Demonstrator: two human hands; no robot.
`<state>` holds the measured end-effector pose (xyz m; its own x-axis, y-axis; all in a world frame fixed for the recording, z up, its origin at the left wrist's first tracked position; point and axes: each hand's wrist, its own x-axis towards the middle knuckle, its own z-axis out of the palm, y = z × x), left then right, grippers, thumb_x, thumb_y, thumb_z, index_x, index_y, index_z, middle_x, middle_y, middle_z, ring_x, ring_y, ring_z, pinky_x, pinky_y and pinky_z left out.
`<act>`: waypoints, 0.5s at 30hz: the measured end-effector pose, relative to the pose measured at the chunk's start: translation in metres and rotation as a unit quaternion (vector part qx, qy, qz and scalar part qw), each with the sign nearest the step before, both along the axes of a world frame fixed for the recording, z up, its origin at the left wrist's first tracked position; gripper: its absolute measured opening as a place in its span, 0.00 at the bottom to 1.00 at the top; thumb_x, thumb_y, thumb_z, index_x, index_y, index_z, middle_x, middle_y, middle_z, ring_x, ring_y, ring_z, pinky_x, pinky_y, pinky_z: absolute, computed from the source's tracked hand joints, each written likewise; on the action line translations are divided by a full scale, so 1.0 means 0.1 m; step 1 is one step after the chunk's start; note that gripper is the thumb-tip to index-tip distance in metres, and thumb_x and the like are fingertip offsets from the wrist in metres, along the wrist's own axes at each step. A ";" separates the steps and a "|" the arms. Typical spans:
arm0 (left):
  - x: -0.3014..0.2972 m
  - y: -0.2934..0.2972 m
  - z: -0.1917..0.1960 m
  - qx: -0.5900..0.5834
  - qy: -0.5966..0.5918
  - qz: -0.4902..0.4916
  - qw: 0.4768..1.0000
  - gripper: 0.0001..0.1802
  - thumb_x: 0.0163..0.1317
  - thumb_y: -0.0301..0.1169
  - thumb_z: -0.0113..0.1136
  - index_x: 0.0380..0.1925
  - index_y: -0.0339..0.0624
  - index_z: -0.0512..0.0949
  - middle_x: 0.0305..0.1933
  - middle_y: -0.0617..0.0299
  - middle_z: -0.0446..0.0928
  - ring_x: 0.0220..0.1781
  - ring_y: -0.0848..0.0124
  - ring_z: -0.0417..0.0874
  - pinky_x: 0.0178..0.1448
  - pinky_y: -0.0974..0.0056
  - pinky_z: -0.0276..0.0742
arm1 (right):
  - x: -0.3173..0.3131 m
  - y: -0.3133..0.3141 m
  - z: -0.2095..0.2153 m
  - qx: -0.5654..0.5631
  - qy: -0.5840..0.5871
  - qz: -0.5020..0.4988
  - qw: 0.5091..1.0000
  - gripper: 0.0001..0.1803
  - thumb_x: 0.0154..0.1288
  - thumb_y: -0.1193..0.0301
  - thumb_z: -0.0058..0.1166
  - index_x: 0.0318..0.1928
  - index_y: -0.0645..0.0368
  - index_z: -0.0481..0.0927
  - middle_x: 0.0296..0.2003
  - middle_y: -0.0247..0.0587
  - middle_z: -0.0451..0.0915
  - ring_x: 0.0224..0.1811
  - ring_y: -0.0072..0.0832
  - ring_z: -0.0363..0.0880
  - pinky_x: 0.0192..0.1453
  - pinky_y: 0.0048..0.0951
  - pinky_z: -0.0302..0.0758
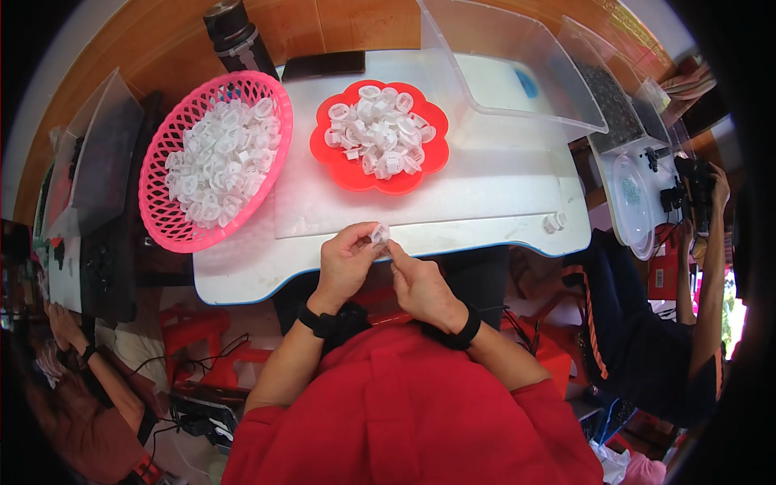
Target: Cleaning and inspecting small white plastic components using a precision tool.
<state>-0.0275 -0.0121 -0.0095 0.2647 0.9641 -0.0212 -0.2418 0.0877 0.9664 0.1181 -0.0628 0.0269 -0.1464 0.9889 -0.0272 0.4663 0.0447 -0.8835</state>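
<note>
My left hand (346,265) and my right hand (420,283) meet at the near edge of the white table (501,194). Together they pinch one small white plastic ring part (378,234) between the fingertips. Beyond them a red flower-shaped tray (343,166) holds a heap of the same white parts (378,139). To the left, a pink mesh basket (162,206) hangs over the table edge, filled with many more white parts (220,158). Black bands sit on both wrists.
A single white part (554,221) lies near the table's right edge. A clear plastic bin (517,73) stands tilted at the back right, and a dark cylinder (234,36) at the back. Other people work on the left (89,404) and right (695,242).
</note>
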 end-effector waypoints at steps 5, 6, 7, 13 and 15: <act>0.00 -0.01 0.01 0.011 -0.001 -0.002 1.000 0.14 0.58 0.16 0.55 0.46 0.28 0.73 0.41 0.54 0.78 0.41 0.70 0.81 0.49 0.66 0.80 | 0.02 0.03 0.01 0.024 -0.150 0.056 0.987 0.24 0.59 0.77 0.43 0.57 0.72 0.63 0.25 0.60 0.76 0.28 0.54 0.77 0.33 0.48 0.74; 0.00 0.00 0.01 0.017 0.001 -0.003 1.000 0.14 0.58 0.16 0.55 0.46 0.28 0.73 0.41 0.54 0.78 0.41 0.70 0.81 0.48 0.67 0.80 | 0.03 0.04 0.01 0.025 -0.150 0.055 0.987 0.24 0.59 0.77 0.43 0.57 0.72 0.63 0.25 0.60 0.76 0.28 0.54 0.77 0.33 0.48 0.74; 0.01 0.00 0.01 0.018 0.001 -0.003 1.000 0.14 0.58 0.16 0.55 0.46 0.28 0.73 0.41 0.54 0.78 0.41 0.70 0.81 0.48 0.67 0.80 | 0.04 0.04 0.01 0.034 -0.182 0.068 0.980 0.26 0.58 0.77 0.44 0.58 0.71 0.63 0.25 0.58 0.76 0.27 0.52 0.77 0.32 0.47 0.74; -0.03 0.00 0.03 -0.020 -0.030 -0.021 0.999 0.14 0.57 0.15 0.55 0.45 0.29 0.74 0.43 0.57 0.76 0.44 0.71 0.79 0.50 0.67 0.79 | 0.13 0.07 0.20 0.072 -0.267 0.109 0.955 0.26 0.55 0.77 0.45 0.57 0.67 0.66 0.25 0.53 0.76 0.23 0.45 0.77 0.28 0.41 0.74; -0.03 0.01 -0.01 0.023 -0.012 -0.026 0.999 0.16 0.56 0.15 0.56 0.47 0.30 0.74 0.45 0.57 0.75 0.46 0.72 0.78 0.51 0.68 0.77 | 0.18 0.07 0.24 0.078 -0.280 0.115 0.950 0.25 0.55 0.76 0.46 0.57 0.65 0.67 0.24 0.51 0.75 0.23 0.43 0.77 0.27 0.40 0.74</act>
